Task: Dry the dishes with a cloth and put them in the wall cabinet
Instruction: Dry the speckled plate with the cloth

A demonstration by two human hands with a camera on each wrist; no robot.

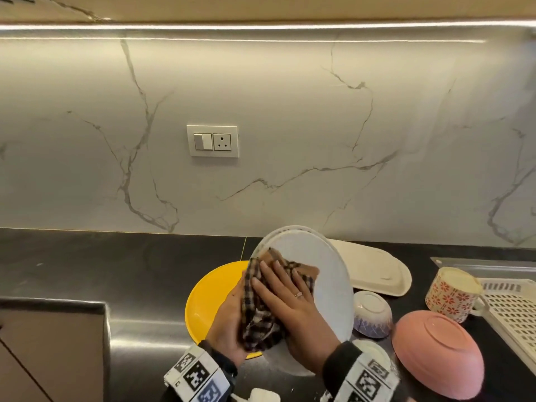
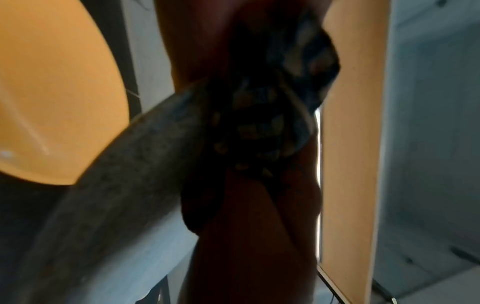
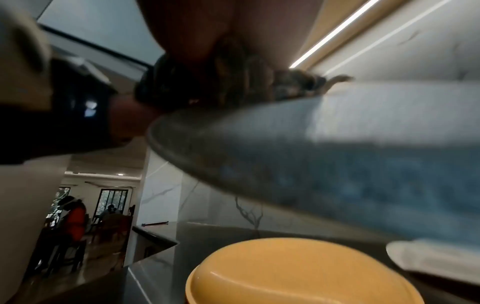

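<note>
A white plate is held tilted above the dark counter. My left hand grips its left rim, partly covered by a brown checked cloth. My right hand lies flat on the cloth, its straight fingers pressing it against the plate's face. In the left wrist view the cloth bunches over the plate's rim. The right wrist view shows the plate's underside with the cloth on top. The wall cabinet's underside runs along the top.
A yellow plate lies on the counter below the hands. To the right are an oblong cream tray, an upturned patterned bowl, an upturned pink bowl, a floral mug and a white slotted basket.
</note>
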